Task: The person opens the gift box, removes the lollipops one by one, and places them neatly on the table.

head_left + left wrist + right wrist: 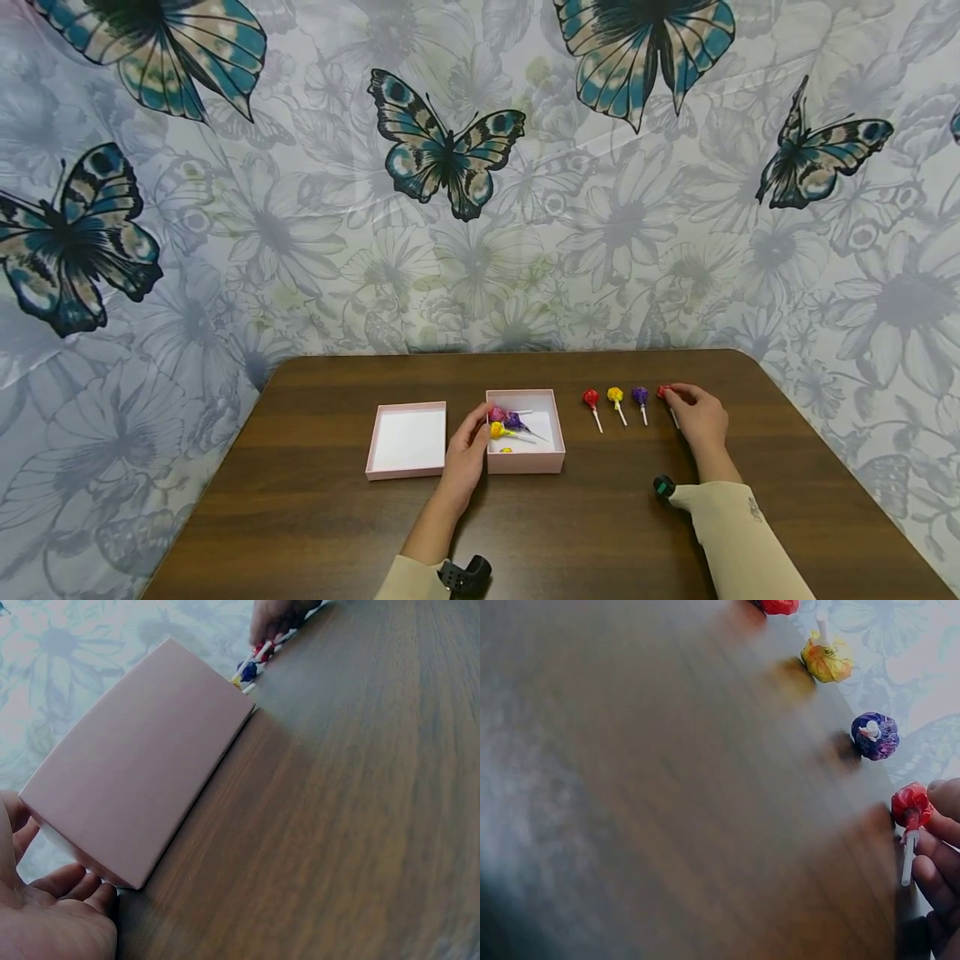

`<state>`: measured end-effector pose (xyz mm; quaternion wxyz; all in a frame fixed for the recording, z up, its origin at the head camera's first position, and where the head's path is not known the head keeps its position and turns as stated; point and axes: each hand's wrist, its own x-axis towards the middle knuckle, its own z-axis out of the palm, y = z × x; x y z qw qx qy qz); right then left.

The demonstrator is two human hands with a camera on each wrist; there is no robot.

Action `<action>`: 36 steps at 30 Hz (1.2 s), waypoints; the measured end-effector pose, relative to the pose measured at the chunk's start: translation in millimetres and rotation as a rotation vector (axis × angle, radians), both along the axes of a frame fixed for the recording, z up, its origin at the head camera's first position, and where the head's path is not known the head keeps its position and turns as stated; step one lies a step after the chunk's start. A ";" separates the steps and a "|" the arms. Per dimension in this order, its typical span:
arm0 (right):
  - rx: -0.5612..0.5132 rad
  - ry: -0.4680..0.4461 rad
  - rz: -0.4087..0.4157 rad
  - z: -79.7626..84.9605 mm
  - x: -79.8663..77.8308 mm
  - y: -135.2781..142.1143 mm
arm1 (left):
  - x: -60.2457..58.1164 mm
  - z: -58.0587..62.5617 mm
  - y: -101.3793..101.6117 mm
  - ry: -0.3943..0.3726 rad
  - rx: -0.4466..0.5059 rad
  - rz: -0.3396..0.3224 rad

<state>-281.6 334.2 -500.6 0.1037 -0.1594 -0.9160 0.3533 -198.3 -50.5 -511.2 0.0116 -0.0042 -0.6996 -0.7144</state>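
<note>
My right hand [697, 417] pinches a red-wrapped lollipop [911, 804] by its head, at the right end of a row on the brown table. Its white stick points towards me. Beside it in the row are a purple lollipop [640, 396], a yellow one [616, 395] and another red one [591, 398]. The left hand [467, 450] touches the left side of a pink open box [525, 463], its fingers along the wall. Inside that box lie a pink lollipop [497, 413], a purple one [513, 421] and yellow ones [499, 430].
A shallow pink lid [408, 440] with a white inside lies left of the box. The wooden table [585, 533] ends at the back against a butterfly-patterned cloth [480, 275]. Each wrist wears a dark band, such as the left band [465, 575].
</note>
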 end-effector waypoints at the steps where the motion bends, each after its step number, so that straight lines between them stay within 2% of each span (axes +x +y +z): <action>1: -0.006 -0.003 -0.002 -0.3 0.4 0.4 | 0.1 -0.4 0.2 -0.002 0.000 -0.001; 10: -0.020 0.038 -0.042 3.5 3.1 3.4 | -1.0 -4.0 0.8 0.003 0.010 -0.010; 17: -0.087 0.103 -0.053 16.8 3.2 -2.2 | -1.2 -5.5 -0.3 -0.001 0.006 -0.009; 23: -0.098 0.134 -0.043 31.0 2.9 -10.2 | -1.1 -4.6 -0.2 -0.008 0.013 -0.005; 29: -0.164 0.190 -0.004 45.6 6.6 -24.4 | -0.8 -3.0 -0.2 -0.010 0.003 0.001; 36: -0.221 0.247 0.089 60.6 10.1 -42.5 | -0.6 -2.0 0.6 -0.003 0.008 -0.002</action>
